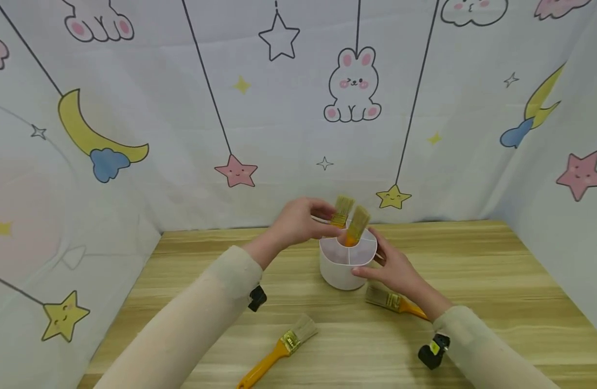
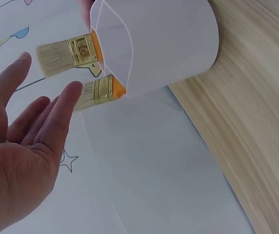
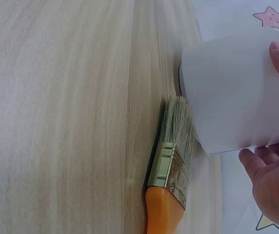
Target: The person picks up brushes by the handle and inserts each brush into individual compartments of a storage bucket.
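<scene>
Near brush [image 1: 284, 348]: lies on the wood-grain table [image 1: 356, 351], long axis slanting; orange handle toward the lower left, pale bristles toward the upper right, gold-coloured ferrule between.
Side brush [image 1: 387, 299]: flat on the table near the holder, bristles aimed left, orange handle running right beneath the arm.
Right hand [image 1: 395, 270]: clamped on the holder, thumb on its near wall, fingers round the side.
Holder [image 1: 342, 276]: white, rounded, upright, partitioned inside.
Left hand [image 1: 303, 221]: thumb and fingers apart, just beside the standing brushes; whether a fingertip touches one, one cannot tell.
Standing brushes [image 1: 359, 221]: two in the holder, bristles up, handles down, the nearer one tilted right; same orange, gold and straw colouring.
Cloth [image 1: 288, 119]: white behind, printed with stars and a rabbit.
</scene>
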Tool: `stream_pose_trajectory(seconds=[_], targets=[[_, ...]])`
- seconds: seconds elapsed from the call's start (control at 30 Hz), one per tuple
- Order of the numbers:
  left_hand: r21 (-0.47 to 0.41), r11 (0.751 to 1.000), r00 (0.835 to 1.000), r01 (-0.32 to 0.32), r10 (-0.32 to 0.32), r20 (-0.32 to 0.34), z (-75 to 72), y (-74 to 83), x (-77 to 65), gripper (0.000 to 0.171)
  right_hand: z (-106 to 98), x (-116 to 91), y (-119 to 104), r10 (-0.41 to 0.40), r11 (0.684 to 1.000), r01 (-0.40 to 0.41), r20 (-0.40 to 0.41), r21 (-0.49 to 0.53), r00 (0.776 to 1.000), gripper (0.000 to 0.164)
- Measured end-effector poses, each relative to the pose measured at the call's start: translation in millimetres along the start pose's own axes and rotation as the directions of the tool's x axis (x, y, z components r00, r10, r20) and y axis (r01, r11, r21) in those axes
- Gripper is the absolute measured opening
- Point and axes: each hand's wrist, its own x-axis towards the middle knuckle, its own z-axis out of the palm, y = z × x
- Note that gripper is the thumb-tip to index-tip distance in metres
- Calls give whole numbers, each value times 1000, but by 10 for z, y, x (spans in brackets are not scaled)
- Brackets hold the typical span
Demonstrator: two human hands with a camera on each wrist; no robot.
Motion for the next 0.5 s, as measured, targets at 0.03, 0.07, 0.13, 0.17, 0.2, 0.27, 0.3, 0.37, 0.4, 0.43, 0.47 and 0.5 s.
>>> stream_pose_trajectory(seconds=[0.03,0.07,0.13,0.17,0.2,0.27,0.3,0.37,0.4,0.43,0.47,0.5], targets=[[4,1000,1000,-1,1,-4,-18,-7,-21,56,0,-2,1,1,1000,-1,1,-1,1000,113],[11,1000,1000,-2,2,-11,-34,-19,-40,55,1,-4,-2,2,1000,-2,2,-2,1000,113],[25,1000,1000,2,-2,-21,-62,-36,-80,54,4,-8,-3,5,1000,-5,3,-4,1000,113],[41,999,1000,2,-1,-27,-71,-43,-100,53,6,-10,-4,7,1000,-7,2,-5,1000,114],[51,999,999,1,1,-32,-80,-51,-123,52,6,-11,-5,9,1000,-9,1,-8,1000,114],[76,997,999,-6,9,-35,-95,-72,-165,52,6,-8,-8,13,1000,-13,-1,-18,1000,114],[80,997,999,-12,15,-33,-104,-86,-190,53,5,-6,-8,15,1000,-15,-2,-22,1000,114],[89,996,999,-20,22,-28,-125,-119,-237,54,3,-4,-7,19,999,-19,-5,-29,1000,114],[86,996,999,-22,24,-24,-136,-138,-262,56,2,-2,-6,19,999,-19,-6,-31,1000,114],[86,996,999,-26,28,-19,-148,-161,-286,57,2,1,-6,18,999,-18,-7,-32,1000,114],[84,996,999,-33,34,-16,-163,-182,-313,59,1,3,-6,17,999,-17,-7,-32,1000,114],[77,996,999,-34,35,-12,-177,-204,-340,60,1,5,-4,17,999,-17,-7,-30,1000,114]])
